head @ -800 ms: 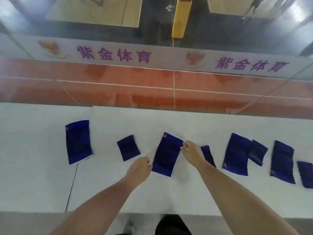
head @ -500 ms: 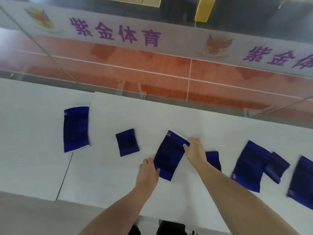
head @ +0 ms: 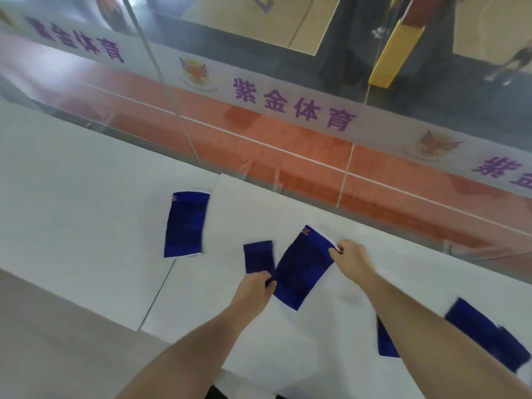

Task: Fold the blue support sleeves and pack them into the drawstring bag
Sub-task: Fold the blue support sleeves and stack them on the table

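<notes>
Lying tilted on the white table (head: 86,226), near its middle: a long blue support sleeve (head: 302,267) with white trim at both ends and a small red mark near the far corner. Being pinched at the far right corner by the right hand (head: 355,259), fingers curled tight on the white edge. Being gripped along the near left edge by the left hand (head: 254,289), fingers closed over the fabric. Sitting just left of it, touching or nearly touching its edge: a small folded blue sleeve (head: 258,256), its near end partly covered by the left hand. Resting further left, well apart, across the seam between two white table panels: another long blue sleeve (head: 185,224), flat and unfolded. Showing partly behind the right forearm: a blue piece (head: 385,342), mostly hidden. Lying at the right edge, blurred: more blue sleeves (head: 486,334), overlapping, number unclear. Running beyond the table: a glass barrier with a white band (head: 288,102) carrying purple characters and an emblem, orange flooring behind it, and a yellow padded post (head: 394,50) further back.
</notes>
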Demonstrator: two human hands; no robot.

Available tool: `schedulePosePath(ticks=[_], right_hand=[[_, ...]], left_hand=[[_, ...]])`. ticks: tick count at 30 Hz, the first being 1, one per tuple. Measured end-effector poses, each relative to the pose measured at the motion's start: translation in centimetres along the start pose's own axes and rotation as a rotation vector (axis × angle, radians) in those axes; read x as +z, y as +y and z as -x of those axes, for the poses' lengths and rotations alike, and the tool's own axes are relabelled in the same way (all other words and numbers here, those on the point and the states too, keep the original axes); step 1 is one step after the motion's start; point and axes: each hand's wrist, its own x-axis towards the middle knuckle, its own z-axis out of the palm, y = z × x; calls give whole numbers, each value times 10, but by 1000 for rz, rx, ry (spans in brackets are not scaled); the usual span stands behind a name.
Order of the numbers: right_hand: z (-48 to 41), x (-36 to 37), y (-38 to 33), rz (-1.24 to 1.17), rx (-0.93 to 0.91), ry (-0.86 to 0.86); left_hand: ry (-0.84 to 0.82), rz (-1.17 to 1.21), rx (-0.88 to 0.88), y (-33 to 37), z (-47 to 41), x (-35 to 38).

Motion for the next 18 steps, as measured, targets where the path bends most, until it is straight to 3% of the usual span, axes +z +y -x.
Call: schedulePosePath(ticks=[4, 10, 18], right_hand=[[-13, 11, -82, -28, -81, 25], [-15, 72, -216, -146, -36, 44], [-35, 130, -330, -138, -123, 26]], left_hand=[[46, 49, -14, -46, -8, -62], [125, 79, -88, -143, -2, -148], [112, 77, -163, -227, -3, -195]])
